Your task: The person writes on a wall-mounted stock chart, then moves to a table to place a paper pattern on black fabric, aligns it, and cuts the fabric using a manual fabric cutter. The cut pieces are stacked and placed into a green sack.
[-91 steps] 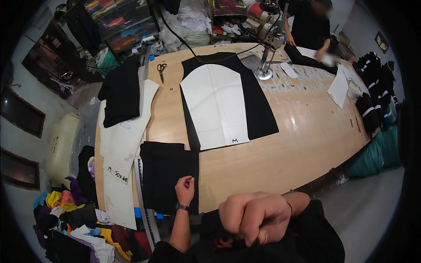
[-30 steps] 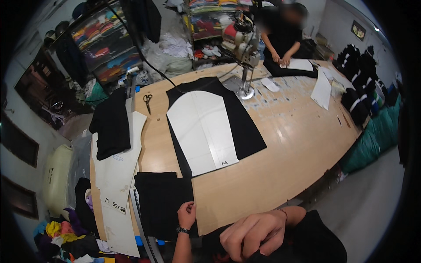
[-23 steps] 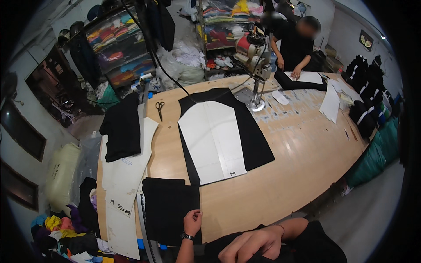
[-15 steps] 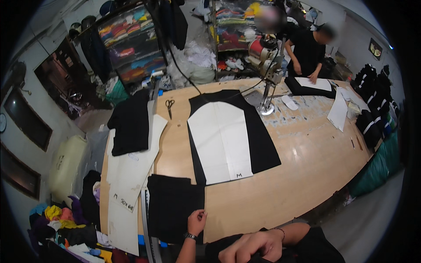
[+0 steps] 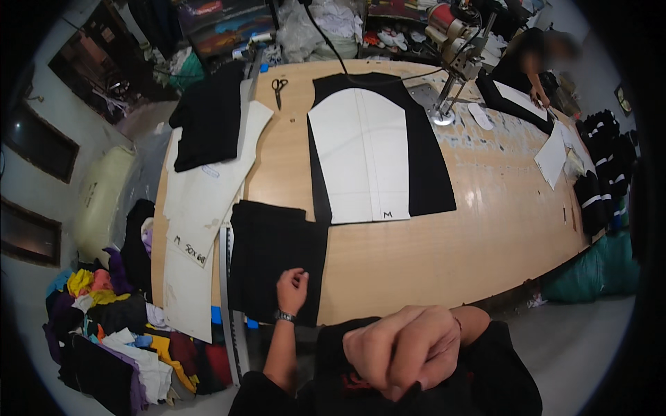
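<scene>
My left hand (image 5: pixel 293 291) has its fingers curled in, over a folded stack of black fabric (image 5: pixel 274 246) at the near left of the table. Nothing shows between those fingers. Close in front of me, my right hand (image 5: pixel 406 350) is raised and looms large, its fingers bent into a fist; whatever it may hold is hidden. Beyond the stack lies a flat black cloth piece (image 5: pixel 431 184) with a white pattern piece (image 5: pixel 357 156) on top. The cloth sticks out at both sides of the pattern.
Scissors (image 5: pixel 279 92) lie at the far left, near more black fabric (image 5: pixel 211 118) on white patterns (image 5: pixel 187 284). A cloth-cutting machine (image 5: pixel 451 69) stands at the back. Far right, a co-worker (image 5: pixel 531 66) bends over black cloth. Colourful scraps (image 5: pixel 132 347) heap beside the table's left edge.
My view has tilted down, so the table sits higher. My left hand has shifted left over the black stack. My right fist appears larger and higher. The co-worker leans further forward.
</scene>
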`<action>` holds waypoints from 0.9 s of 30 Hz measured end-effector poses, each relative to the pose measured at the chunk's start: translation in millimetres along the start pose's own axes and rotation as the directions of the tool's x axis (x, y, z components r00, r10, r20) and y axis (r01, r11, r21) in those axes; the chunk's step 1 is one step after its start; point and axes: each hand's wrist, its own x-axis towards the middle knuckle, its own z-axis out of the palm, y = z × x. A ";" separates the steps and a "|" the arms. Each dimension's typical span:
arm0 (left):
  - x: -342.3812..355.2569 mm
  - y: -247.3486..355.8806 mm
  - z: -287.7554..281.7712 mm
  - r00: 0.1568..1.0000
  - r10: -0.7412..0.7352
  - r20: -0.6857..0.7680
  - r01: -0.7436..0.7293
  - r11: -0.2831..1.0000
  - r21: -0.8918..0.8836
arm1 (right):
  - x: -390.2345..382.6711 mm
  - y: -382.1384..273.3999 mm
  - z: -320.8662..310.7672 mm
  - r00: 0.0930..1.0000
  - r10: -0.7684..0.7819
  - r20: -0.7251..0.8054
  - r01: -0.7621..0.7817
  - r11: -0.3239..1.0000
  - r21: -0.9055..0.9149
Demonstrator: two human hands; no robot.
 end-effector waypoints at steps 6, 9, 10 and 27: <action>9.1 -41.2 -35.4 0.983 -0.025 -0.183 0.073 0.963 0.261 | 20.8 3.2 -10.2 0.995 0.091 0.028 -0.090 0.995 -0.034; 15.4 -59.5 -51.6 0.961 -0.104 -0.258 0.205 0.892 0.402 | 25.0 19.4 -10.6 0.973 0.227 0.044 -0.231 0.967 0.110; 17.0 -64.4 -56.4 0.953 -0.122 -0.278 0.235 0.876 0.421 | 25.1 27.3 -11.1 0.958 0.278 0.065 -0.285 0.944 0.166; 47.5 -90.9 -92.2 0.895 -0.404 -0.189 0.445 0.789 0.424 | 56.5 94.1 -55.5 0.916 0.347 0.202 -0.379 0.913 0.150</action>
